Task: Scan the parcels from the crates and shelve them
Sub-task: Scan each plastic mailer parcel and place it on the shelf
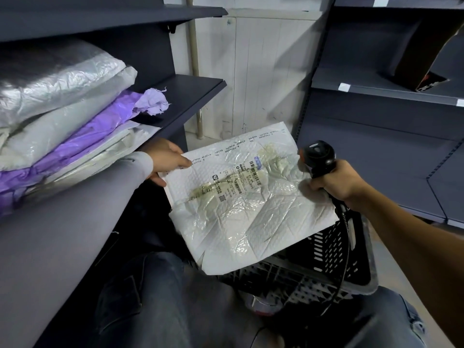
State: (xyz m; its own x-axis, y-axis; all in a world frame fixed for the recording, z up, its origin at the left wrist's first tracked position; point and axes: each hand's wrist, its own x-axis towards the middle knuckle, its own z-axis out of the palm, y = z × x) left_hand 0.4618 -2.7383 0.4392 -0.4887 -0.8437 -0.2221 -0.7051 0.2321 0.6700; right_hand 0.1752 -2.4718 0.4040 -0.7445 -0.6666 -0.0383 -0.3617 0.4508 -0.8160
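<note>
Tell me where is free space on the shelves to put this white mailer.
Bare room: the dark shelf end right of the purple bag, and the right-side shelf left of the tilted box. Crowded: the left stack of bags. The white mailer covers the crate.

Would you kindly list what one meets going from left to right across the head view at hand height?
Stacked parcels on the shelf → left hand → white bubble mailer → barcode scanner → right hand.

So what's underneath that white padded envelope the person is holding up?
A black slotted crate sits below the white padded envelope, its right wall and near rim showing. The envelope hides most of the crate's inside, so any remaining parcels cannot be seen.
</note>
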